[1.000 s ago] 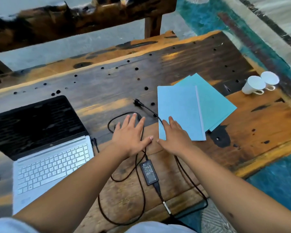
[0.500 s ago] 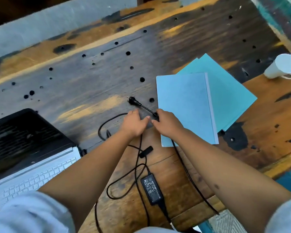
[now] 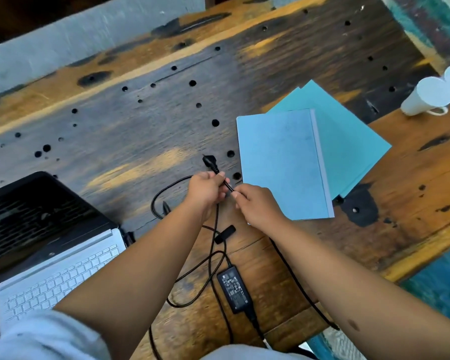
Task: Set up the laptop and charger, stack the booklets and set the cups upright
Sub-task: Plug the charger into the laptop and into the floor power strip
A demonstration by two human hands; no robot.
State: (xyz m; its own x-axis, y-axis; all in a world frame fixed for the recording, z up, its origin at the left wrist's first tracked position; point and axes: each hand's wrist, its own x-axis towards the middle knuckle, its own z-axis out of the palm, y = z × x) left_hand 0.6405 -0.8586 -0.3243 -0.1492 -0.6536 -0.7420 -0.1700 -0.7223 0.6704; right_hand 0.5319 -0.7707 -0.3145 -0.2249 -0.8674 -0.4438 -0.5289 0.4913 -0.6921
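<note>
Charger cable [image 3: 220, 175] sat pinched between your left hand [image 3: 205, 189] and right hand [image 3: 255, 203] at mid-table, both grasping it just behind the plug [image 3: 207, 161], seemingly to straighten it. Its brick [image 3: 235, 289] lay near the front edge, the laptop [image 3: 44, 237] open at the left edge.
</note>
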